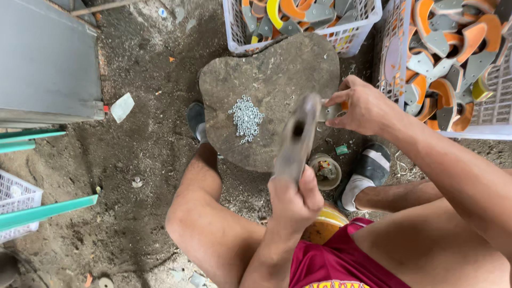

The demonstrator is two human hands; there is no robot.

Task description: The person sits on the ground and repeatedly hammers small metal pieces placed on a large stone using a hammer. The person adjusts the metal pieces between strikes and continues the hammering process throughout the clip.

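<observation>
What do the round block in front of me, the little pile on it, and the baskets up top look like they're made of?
The round block looks like rough grey stone or weathered wood; its pitted, matte top leaves that open. The little pile looks like bright metal, probably small washers or nuts, since it glints silver. The baskets look like white moulded plastic, with a regular open lattice.

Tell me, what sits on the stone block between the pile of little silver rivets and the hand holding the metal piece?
In the head view, the raised hammer, gripped by the left hand, crosses that stretch between the rivets and the right hand.
</observation>
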